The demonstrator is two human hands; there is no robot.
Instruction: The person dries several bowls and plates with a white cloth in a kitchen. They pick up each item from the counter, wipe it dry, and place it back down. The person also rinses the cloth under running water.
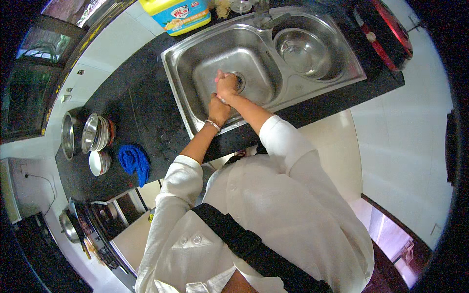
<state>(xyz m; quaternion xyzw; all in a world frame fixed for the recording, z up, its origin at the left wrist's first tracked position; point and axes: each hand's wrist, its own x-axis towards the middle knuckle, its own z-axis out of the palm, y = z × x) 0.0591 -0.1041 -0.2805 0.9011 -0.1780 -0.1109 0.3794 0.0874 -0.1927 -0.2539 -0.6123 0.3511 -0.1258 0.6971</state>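
Note:
My two hands meet over the left basin of a steel sink (202,56), close by its drain (239,81). My right hand (226,88) is the farther one, fingers curled and pressed together. Just nearer and touching it, my left hand (219,109) is closed too, its fingers partly hidden. A small whitish bit shows where the hands meet; whether it is a thing they hold or suds, I cannot make out. A bracelet (213,125) circles my left wrist. In the round right basin sits a shiny bowl (304,52), and the faucet (262,17) stands behind both basins.
A yellow jug (183,22) with a blue label stands behind the sink. Left on the black counter (141,97) lie a blue cloth (134,163), a white bowl (99,163), stacked bowls (101,134) and a steel basin (70,134). A red-and-black appliance (383,36) is at right.

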